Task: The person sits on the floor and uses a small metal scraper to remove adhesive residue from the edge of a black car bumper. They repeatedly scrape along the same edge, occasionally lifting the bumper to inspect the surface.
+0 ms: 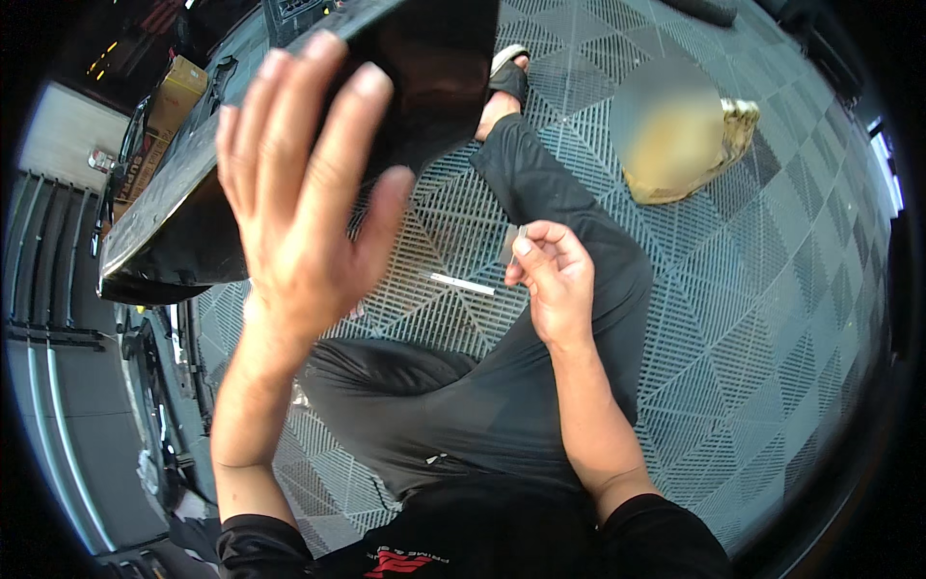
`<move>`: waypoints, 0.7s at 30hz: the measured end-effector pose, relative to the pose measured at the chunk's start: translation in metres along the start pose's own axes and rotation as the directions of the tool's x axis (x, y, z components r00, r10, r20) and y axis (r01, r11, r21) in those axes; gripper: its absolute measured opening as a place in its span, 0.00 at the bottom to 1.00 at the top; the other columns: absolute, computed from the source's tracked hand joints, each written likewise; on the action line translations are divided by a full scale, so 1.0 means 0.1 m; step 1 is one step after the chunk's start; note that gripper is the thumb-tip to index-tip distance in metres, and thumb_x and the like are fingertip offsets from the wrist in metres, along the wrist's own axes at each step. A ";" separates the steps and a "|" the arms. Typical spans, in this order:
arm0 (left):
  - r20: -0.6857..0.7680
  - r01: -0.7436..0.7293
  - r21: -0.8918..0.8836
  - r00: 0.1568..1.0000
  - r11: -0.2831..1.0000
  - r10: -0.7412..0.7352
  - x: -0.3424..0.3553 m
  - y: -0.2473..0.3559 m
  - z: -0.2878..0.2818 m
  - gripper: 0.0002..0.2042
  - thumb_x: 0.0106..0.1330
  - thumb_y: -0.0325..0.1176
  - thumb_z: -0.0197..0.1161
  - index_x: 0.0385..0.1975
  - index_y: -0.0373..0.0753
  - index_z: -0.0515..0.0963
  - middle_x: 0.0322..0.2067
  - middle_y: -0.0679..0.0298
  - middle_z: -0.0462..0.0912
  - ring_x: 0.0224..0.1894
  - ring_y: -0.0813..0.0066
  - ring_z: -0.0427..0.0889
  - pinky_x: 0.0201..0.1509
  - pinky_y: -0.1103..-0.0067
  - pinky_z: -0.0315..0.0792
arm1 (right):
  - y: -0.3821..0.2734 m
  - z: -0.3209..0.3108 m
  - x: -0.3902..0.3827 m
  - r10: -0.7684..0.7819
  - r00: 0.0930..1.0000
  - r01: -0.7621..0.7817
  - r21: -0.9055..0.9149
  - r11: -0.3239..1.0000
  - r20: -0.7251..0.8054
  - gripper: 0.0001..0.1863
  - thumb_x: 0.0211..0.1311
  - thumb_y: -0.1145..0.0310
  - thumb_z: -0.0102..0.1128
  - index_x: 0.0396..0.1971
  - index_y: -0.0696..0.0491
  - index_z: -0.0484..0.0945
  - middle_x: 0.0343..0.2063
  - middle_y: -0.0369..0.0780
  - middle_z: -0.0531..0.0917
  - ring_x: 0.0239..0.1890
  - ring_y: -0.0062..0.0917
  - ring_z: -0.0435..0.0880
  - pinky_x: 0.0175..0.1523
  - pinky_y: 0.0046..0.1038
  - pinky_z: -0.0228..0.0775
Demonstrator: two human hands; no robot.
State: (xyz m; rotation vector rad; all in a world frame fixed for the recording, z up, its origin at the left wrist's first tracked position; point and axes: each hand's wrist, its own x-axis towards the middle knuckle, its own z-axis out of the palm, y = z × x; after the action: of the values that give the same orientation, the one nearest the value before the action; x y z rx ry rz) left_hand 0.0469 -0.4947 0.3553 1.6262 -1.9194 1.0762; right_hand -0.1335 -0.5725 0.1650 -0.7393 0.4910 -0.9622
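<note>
My left hand (301, 217) is raised with its fingers stretched out and the thumb apart, holding nothing. Behind it stands a large glossy black panel (439, 72), curved like a vehicle body part; whether the palm touches it I cannot tell. Above my right knee, my right hand (558, 285) is closed in a pinch. Between its thumb and fingertips is a small, thin, pale flat piece (512, 243), too small to name its kind. On the floor between the two hands lies a slim white stick (463, 284).
I sit on a grey slatted tile floor (743, 357), legs bent in front of me. A tan bag (738, 145), partly blurred, rests at the far right. Cardboard boxes (178, 92) stand behind the panel at the left. A rack with long bars (53, 333) lines the left side.
</note>
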 end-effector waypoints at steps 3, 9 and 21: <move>0.083 -0.053 0.174 0.996 0.983 0.039 0.03 -0.19 0.08 0.36 0.58 0.34 0.72 0.71 0.46 0.70 0.73 0.54 0.65 0.75 0.54 0.61 0.79 0.59 0.44 | -0.03 -0.08 0.01 0.024 0.999 -0.023 0.039 0.999 -0.038 0.13 0.68 0.76 0.64 0.50 0.59 0.78 0.33 0.37 0.83 0.28 0.18 0.82 0.35 0.21 0.77; 0.427 -0.358 0.435 0.890 0.826 0.161 -0.50 -0.49 0.15 0.40 0.62 0.48 0.68 0.76 0.47 0.62 0.80 0.64 0.50 0.82 0.63 0.43 0.78 0.46 0.16 | -0.06 -0.12 0.03 0.062 0.997 -0.061 0.026 0.998 -0.045 0.12 0.69 0.75 0.63 0.50 0.59 0.79 0.33 0.36 0.83 0.28 0.17 0.81 0.35 0.21 0.77; 0.816 -0.605 0.270 0.556 0.749 0.155 -1.33 -0.40 0.11 0.35 0.70 0.44 0.58 0.76 0.42 0.59 0.80 0.67 0.48 0.82 0.73 0.41 0.82 0.55 0.29 | -0.07 -0.15 0.00 0.067 0.998 -0.066 0.039 0.997 -0.009 0.11 0.69 0.74 0.64 0.49 0.59 0.80 0.33 0.35 0.83 0.29 0.16 0.81 0.36 0.20 0.75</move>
State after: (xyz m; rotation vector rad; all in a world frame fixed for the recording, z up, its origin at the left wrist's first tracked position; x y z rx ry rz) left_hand 0.1196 -0.4181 0.2636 2.2740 -2.8561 1.3133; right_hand -0.1476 -0.5805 0.1599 -0.6789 0.5018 -0.9116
